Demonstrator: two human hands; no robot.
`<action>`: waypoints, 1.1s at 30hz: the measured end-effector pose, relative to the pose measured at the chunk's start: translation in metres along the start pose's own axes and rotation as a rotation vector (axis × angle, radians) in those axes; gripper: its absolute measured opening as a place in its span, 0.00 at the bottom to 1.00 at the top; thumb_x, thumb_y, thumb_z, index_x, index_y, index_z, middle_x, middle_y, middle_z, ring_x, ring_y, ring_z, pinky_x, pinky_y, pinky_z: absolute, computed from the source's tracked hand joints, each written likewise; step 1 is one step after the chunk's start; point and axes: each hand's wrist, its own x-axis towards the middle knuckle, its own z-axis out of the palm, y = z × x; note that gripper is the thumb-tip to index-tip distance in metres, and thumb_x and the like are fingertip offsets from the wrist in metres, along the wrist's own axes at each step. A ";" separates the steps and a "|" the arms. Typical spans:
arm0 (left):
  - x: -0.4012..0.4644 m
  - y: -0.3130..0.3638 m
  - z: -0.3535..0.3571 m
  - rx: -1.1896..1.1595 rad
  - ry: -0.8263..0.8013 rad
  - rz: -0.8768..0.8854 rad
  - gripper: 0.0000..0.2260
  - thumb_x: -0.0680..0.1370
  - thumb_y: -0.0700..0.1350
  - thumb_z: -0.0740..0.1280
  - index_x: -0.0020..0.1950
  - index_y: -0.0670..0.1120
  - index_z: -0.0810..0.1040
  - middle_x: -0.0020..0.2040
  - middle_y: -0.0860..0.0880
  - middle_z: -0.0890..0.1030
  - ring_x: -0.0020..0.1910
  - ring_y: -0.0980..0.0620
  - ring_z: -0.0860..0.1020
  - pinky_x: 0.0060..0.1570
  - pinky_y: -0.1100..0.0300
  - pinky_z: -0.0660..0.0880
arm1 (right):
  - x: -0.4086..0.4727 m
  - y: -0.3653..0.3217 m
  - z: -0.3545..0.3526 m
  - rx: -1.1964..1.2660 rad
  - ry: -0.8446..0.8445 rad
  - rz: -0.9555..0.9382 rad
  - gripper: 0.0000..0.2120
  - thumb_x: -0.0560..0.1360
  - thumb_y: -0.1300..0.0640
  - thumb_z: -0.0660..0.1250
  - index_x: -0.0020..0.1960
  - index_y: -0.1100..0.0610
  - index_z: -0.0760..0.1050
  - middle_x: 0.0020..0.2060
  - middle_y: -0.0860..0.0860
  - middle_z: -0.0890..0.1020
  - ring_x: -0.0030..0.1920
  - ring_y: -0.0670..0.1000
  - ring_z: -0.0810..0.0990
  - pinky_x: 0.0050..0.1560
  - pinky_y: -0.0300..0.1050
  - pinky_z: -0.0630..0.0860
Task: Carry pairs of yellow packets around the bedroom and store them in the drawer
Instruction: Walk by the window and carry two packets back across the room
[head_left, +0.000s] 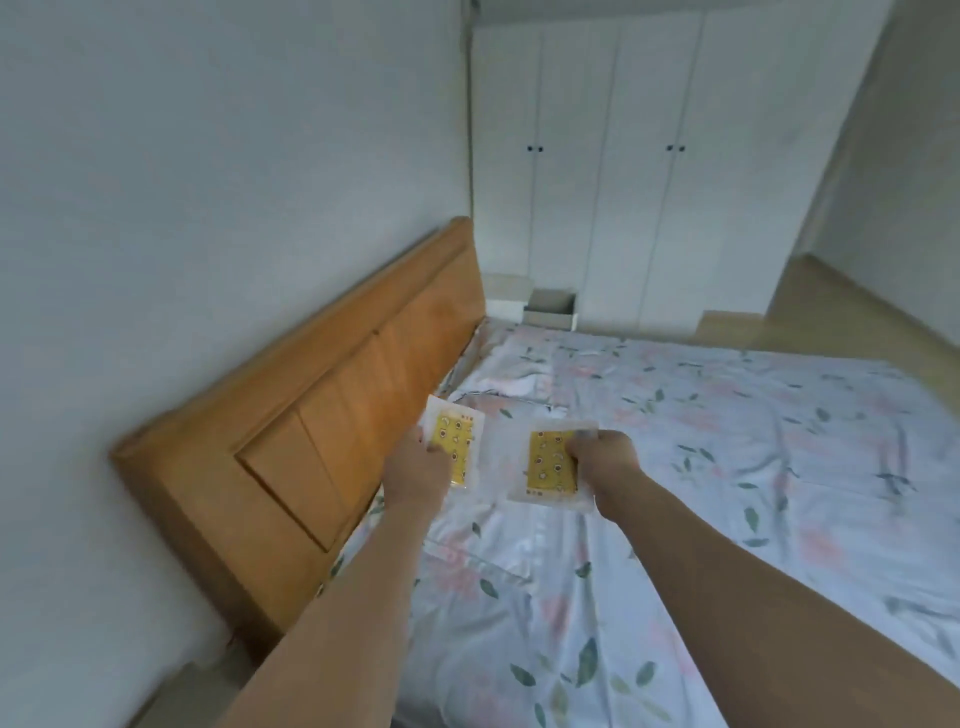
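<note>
Head view: left hand (422, 470) pinches one yellow packet (457, 447), right hand (602, 457) pinches another (550, 470). Grip's only at the edges, so pkts could slip onto the bed (675, 467) b4 the far drawer (550, 310).

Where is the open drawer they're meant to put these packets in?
In the head view the open drawer sits far across the bed, at the foot of the white wardrobe, just beyond the wooden headboard's far end.

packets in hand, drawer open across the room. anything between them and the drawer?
Yes: the bed. Left hand and right hand each hold a yellow packet over it; the open drawer sits past its far edge, by the wardrobe.
</note>
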 end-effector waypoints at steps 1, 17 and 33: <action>-0.009 0.020 0.028 0.014 -0.056 0.069 0.08 0.76 0.38 0.59 0.50 0.43 0.76 0.44 0.46 0.80 0.44 0.43 0.80 0.39 0.49 0.79 | 0.004 0.006 -0.036 0.024 0.059 0.010 0.02 0.75 0.63 0.65 0.48 0.59 0.73 0.43 0.57 0.77 0.41 0.54 0.75 0.42 0.44 0.74; -0.421 0.328 0.443 -0.059 -0.808 0.566 0.08 0.75 0.39 0.60 0.50 0.42 0.77 0.46 0.46 0.80 0.43 0.43 0.78 0.37 0.58 0.72 | -0.154 0.169 -0.621 0.227 0.962 0.250 0.06 0.76 0.62 0.61 0.42 0.60 0.75 0.35 0.55 0.74 0.39 0.55 0.72 0.40 0.47 0.72; -0.773 0.494 0.682 -0.143 -1.326 0.838 0.06 0.75 0.39 0.61 0.47 0.42 0.77 0.42 0.48 0.81 0.36 0.48 0.75 0.30 0.62 0.67 | -0.291 0.294 -0.952 0.443 1.508 0.310 0.06 0.76 0.63 0.64 0.44 0.54 0.75 0.43 0.54 0.80 0.52 0.59 0.82 0.55 0.54 0.79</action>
